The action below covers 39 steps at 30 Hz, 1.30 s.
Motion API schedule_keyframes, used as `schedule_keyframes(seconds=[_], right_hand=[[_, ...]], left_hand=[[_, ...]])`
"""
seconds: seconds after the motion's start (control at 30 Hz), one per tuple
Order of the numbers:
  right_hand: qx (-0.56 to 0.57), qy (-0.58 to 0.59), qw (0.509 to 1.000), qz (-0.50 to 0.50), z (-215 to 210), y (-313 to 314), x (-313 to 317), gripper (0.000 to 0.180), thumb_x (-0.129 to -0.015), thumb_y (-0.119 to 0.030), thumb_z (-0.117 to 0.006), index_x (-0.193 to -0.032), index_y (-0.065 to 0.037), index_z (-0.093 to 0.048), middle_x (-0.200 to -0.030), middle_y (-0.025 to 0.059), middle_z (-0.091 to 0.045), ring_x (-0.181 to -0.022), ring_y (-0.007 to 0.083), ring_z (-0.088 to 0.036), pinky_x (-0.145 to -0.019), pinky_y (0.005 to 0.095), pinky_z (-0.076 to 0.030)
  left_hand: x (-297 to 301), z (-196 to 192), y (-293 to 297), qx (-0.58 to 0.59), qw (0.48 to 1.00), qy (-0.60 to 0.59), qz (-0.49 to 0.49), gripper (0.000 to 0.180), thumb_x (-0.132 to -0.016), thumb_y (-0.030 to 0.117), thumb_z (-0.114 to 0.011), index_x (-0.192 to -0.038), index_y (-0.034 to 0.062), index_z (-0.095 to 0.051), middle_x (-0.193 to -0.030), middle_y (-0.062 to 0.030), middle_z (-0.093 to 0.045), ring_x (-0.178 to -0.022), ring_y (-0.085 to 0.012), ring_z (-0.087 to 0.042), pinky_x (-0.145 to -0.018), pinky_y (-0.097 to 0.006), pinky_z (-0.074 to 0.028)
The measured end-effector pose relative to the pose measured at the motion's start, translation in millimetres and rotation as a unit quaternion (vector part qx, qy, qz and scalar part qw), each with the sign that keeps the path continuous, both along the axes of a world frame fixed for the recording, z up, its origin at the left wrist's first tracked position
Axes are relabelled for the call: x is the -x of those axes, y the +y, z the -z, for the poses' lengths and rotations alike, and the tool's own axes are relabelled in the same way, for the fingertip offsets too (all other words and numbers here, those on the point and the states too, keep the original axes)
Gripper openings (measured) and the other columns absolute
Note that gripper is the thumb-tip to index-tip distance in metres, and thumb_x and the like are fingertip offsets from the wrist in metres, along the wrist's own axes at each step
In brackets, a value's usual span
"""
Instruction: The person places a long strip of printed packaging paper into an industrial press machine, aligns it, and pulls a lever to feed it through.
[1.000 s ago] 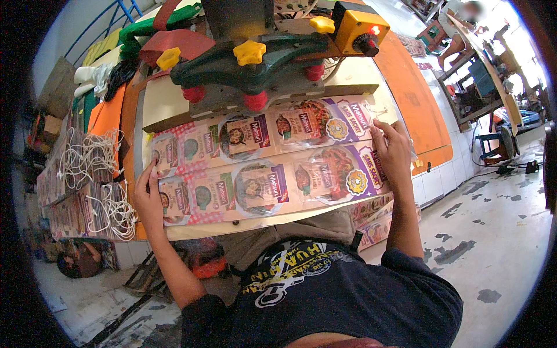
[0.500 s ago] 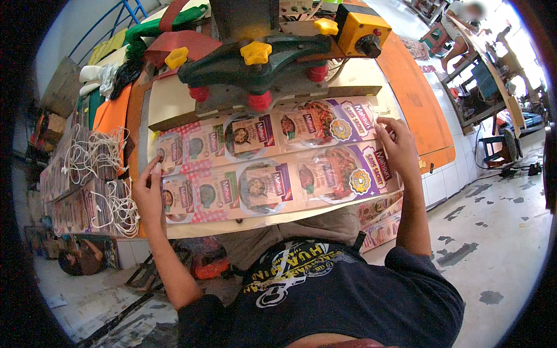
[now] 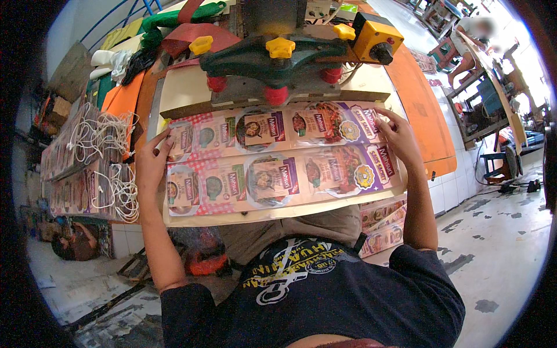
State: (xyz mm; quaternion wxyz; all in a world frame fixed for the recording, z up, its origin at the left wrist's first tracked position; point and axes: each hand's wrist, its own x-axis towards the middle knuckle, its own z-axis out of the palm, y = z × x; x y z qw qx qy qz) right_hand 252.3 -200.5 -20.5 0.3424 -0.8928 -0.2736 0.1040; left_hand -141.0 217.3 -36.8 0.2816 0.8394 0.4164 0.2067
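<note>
A pair of clear-plastic printed sheets, pink with food pictures and a red-checked end, lies in two rows across a cream board. My left hand is at the left edge of the far row, fingers bent over it with their tips on the sheet. At the right end of that row, my right hand has its thumb and fingers closed on the edge. Just beyond the sheets stands a press with a dark green head, yellow star knobs and red feet.
A metal bar runs along the far side of the sheets. On the left are stacks of similar printed pieces with white cords. A yellow control box sits beside the press. Far right, a person sits at a bench.
My left hand has moved farther along the left edge, from between the rows onto the far row. My right hand stays at the right edge. The whole view has shifted slightly.
</note>
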Motion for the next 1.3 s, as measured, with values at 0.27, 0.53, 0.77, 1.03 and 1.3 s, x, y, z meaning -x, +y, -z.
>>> schedule_keyframes(seconds=[0.27, 0.53, 0.77, 1.03, 1.3], right_hand=[[-0.028, 0.014, 1.000, -0.002, 5, -1, -2, 0.042, -0.095, -0.032, -0.066, -0.132, -0.012, -0.064, -0.072, 0.0079, -0.060, -0.069, 0.0131, -0.059, -0.065, 0.0321, -0.048], [-0.268, 0.202, 0.942, 0.014, 28, -7, -22, 0.044, -0.096, -0.022, -0.067, -0.130, 0.004, -0.058, -0.100, 0.0081, -0.068, -0.091, 0.0122, -0.062, -0.082, 0.0270, -0.049], [-0.314, 0.217, 0.924, -0.008, 15, -9, -4, 0.042, -0.096, -0.017, -0.067, -0.130, 0.006, -0.058, -0.114, 0.0114, -0.067, -0.104, 0.0151, -0.062, -0.093, 0.0299, -0.049], [-0.294, 0.170, 0.941, -0.012, 9, -27, 9, 0.042, -0.097, -0.015, -0.065, -0.134, 0.003, -0.055, -0.115, 0.0103, -0.065, -0.105, 0.0139, -0.061, -0.095, 0.0301, -0.047], [-0.237, 0.138, 0.961, -0.030, 5, -57, 12, 0.041, -0.096, -0.013, -0.065, -0.135, -0.004, -0.054, -0.093, 0.0001, -0.060, -0.092, 0.0096, -0.056, -0.088, 0.0269, -0.044]], left_hand=[[2, 4, 1, -0.023, 1.000, 0.015, -0.008, 0.040, -0.094, 0.034, -0.067, -0.130, 0.0159, -0.069, -0.053, -0.0059, -0.051, -0.051, -0.0110, -0.046, -0.054, -0.031, -0.038], [3, 10, -5, -0.085, 0.994, -0.041, -0.047, 0.054, -0.092, 0.034, -0.072, -0.133, 0.0020, -0.058, -0.055, -0.0027, -0.055, -0.052, -0.0092, -0.049, -0.053, -0.028, -0.036], [7, 20, 0, 0.027, 0.987, -0.151, -0.048, 0.052, -0.090, 0.028, -0.075, -0.129, -0.0006, -0.058, -0.063, -0.0044, -0.064, -0.056, -0.0063, -0.054, -0.053, -0.024, -0.037], [10, -7, -20, 0.109, 0.964, -0.232, -0.063, 0.048, -0.090, 0.024, -0.074, -0.127, -0.0015, -0.058, -0.077, -0.0026, -0.070, -0.056, -0.0040, -0.055, -0.050, -0.019, -0.038], [45, -20, -58, 0.249, 0.936, -0.215, -0.127, 0.035, -0.096, 0.039, -0.068, -0.104, 0.0050, -0.068, -0.069, 0.0067, -0.060, -0.050, -0.0006, -0.048, -0.043, -0.018, -0.034]])
